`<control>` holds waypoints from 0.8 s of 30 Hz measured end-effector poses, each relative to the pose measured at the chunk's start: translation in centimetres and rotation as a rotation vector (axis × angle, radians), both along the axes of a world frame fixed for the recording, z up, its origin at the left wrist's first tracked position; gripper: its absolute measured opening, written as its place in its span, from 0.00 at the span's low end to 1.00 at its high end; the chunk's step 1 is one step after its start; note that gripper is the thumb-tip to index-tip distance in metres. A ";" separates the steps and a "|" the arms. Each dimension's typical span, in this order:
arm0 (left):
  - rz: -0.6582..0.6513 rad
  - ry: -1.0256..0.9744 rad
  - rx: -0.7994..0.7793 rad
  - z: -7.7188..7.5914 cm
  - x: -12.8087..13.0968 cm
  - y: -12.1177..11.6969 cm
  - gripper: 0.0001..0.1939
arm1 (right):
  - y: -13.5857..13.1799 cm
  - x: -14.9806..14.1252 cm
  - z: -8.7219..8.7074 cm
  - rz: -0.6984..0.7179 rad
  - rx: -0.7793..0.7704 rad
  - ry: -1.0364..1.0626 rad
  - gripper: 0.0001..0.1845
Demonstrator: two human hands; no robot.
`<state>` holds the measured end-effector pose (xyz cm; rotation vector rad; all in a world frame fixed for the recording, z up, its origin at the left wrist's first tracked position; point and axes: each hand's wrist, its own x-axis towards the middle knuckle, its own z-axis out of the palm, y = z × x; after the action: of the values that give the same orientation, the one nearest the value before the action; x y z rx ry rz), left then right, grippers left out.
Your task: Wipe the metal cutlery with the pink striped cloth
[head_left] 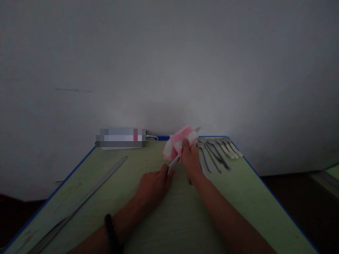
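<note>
My left hand (155, 184) is closed on the handle end of a metal knife (173, 163), low over the green table (111, 197). Around the blade my right hand (190, 158) grips a pink and white cloth (178, 140). The knife's tip (197, 129) sticks out beyond the cloth toward the wall. A dark band sits on my left wrist (109, 227).
Several spoons and other cutlery (218, 151) lie in a row just right of my right hand. A long metal strip (87, 199) lies diagonally on the left side of the table. A white box with a cable (122, 139) sits against the wall. The table has blue edges (261, 178).
</note>
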<state>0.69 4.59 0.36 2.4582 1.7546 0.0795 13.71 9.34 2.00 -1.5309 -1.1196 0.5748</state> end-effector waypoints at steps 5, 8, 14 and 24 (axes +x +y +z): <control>0.002 -0.076 -0.016 0.4 -0.1 -0.1 0.21 | -0.2 -0.8 -0.4 0.192 -0.096 0.018 0.28; -0.006 -0.073 -0.043 0.7 -0.1 -0.3 0.20 | 0.4 0.9 0.2 0.131 -0.077 0.105 0.28; -0.091 -0.066 0.000 0.5 -0.3 -0.5 0.21 | 1.8 5.1 1.7 -0.111 -0.015 0.279 0.23; -0.074 -0.067 -0.018 0.3 -0.2 -0.4 0.19 | 1.2 3.0 0.1 -0.114 0.032 0.176 0.31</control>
<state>0.45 4.17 0.67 2.4746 1.6294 0.1363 16.68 10.51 2.14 -1.4760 -0.8975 0.5989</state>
